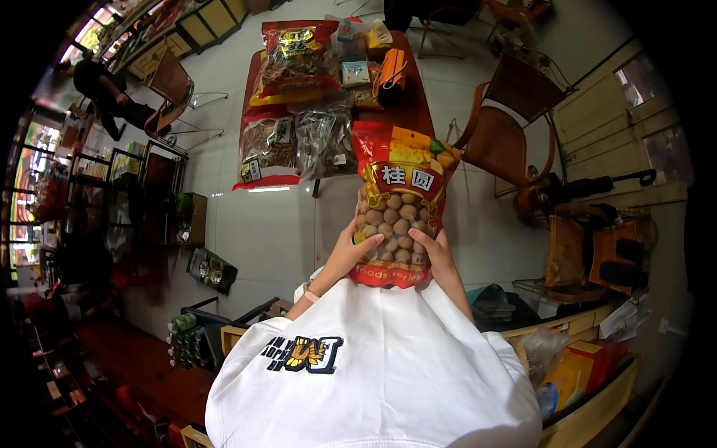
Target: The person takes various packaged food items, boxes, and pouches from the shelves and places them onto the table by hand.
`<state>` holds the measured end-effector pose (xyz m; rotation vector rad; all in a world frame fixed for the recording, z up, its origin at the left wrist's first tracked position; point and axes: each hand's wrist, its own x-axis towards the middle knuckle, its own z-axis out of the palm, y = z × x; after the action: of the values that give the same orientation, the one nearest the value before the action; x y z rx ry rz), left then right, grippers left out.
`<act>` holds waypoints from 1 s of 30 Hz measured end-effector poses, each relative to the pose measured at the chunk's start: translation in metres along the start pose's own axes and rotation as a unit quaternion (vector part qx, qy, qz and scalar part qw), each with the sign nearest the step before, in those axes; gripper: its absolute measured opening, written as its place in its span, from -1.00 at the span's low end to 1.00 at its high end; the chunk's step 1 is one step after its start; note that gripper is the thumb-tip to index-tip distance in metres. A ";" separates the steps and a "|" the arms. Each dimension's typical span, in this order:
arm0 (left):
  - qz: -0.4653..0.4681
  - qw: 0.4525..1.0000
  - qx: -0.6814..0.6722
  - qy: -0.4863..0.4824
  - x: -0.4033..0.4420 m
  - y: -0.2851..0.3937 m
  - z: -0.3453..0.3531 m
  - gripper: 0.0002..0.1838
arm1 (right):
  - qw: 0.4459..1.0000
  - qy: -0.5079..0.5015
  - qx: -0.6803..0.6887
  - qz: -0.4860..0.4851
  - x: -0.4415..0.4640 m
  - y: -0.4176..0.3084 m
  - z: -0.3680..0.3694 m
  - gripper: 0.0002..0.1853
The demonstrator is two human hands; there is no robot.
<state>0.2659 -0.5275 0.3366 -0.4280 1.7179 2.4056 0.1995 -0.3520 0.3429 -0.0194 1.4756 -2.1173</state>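
Observation:
Between my two hands is a red and yellow bag of dried longans [398,205], held upright in front of my chest. Its clear window shows several round brown fruits. My left hand [357,246] grips the lower left side, thumb over the front. On the lower right side, my right hand [435,245] grips the same way. The fingers behind the bag are hidden. Beyond it, the wooden table [412,112] bears a red bag of dried goods [299,60], another red-edged bag [269,149] and a clear plastic bag [326,138].
A small white-blue packet [355,73] and an orange item [391,71] lie on the table's right half. Brown chairs stand to the right [515,112] and left [170,86]. A person in dark clothes [104,86] sits at far left. A green package [213,270] lies on the floor.

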 end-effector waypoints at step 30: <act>-0.253 0.949 -0.156 -0.109 0.063 0.014 -0.006 -0.52 | 0.976 0.009 0.012 0.217 0.089 0.024 -0.045 -0.39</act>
<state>0.2027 -0.5406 0.3271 -0.5396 0.9850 2.2309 0.1206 -0.3586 0.2782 0.3048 1.3209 -1.7816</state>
